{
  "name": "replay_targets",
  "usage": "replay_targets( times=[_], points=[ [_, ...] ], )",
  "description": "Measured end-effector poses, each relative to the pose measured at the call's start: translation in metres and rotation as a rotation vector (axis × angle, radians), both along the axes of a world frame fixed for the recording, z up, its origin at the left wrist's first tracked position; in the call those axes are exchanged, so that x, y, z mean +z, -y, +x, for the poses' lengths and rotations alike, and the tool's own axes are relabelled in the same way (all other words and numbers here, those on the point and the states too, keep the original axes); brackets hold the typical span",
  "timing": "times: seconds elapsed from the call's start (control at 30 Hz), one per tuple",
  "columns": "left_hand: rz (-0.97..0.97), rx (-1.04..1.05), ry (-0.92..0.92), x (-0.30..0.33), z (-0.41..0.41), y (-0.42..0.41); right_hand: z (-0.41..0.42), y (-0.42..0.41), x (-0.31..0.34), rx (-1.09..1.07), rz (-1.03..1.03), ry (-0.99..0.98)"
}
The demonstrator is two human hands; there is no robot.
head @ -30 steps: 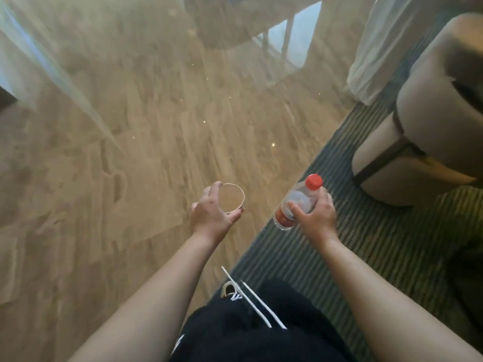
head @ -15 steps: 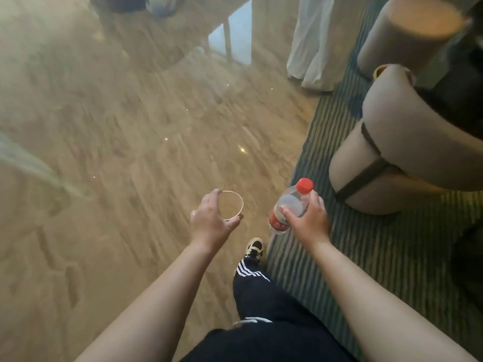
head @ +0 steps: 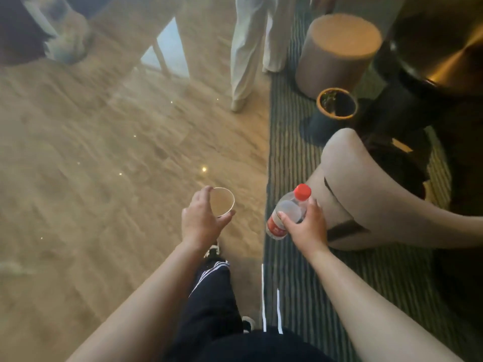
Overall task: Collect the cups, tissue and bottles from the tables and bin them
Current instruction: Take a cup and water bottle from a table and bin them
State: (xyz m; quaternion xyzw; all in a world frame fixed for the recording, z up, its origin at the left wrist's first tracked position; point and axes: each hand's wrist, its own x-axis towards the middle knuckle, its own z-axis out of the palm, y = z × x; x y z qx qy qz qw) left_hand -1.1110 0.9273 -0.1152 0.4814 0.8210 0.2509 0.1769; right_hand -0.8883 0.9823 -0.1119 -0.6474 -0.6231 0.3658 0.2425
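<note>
Out in front of us, low over the floor, we've got the cup (head: 222, 202) in our left hand (head: 201, 220), fingers and thumb curled round its thin round wall, open mouth up, white rim a clean circle; inside it looks pale brown, though we can't tell whether that is liquid or the floor showing through. Just to the right, our right hand (head: 305, 226) grips the bottle (head: 288, 211), clear ribbed plastic tilted with its red screw cap (head: 302, 192) pointing up and away, a red label band at the near end. Cup and bottle sit apart, the edge of the rug running between them.

Below the cup spreads the floor (head: 104, 165), glossy tan stone with streaky veining and small bright glints. Right of it lies the rug (head: 292, 158), dark green with fine pale stripes. Beside the bottle, a rounded beige armchair (head: 366, 194) with a smooth upholstered back and a dark band. Farther off on the rug stands the bin (head: 335, 108), a small dark cylinder with a gold rim, mouth open, dark inside. Behind it a beige cylindrical stool (head: 337, 50), flat top, soft matte cover. Far right, a dark round table (head: 439, 48) with a brushed metallic sheen. At the far edge hangs a pale curtain (head: 251, 48) in long folds. Near us, our dark trousers (head: 211, 296) with white side stripes.
</note>
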Motion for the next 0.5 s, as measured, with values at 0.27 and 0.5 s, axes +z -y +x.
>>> replay_targets(
  times=[0.27,0.5],
  points=[
    [-0.040,-0.196,-0.005,-0.027,-0.092,-0.250,-0.083,-0.215,-0.029,-0.200,-0.032,-0.052],
    [-0.045,-0.376,-0.080,-0.011,-0.148,-0.465,-0.116,-0.402,-0.014,-0.443,-0.027,-0.098]
  ],
)
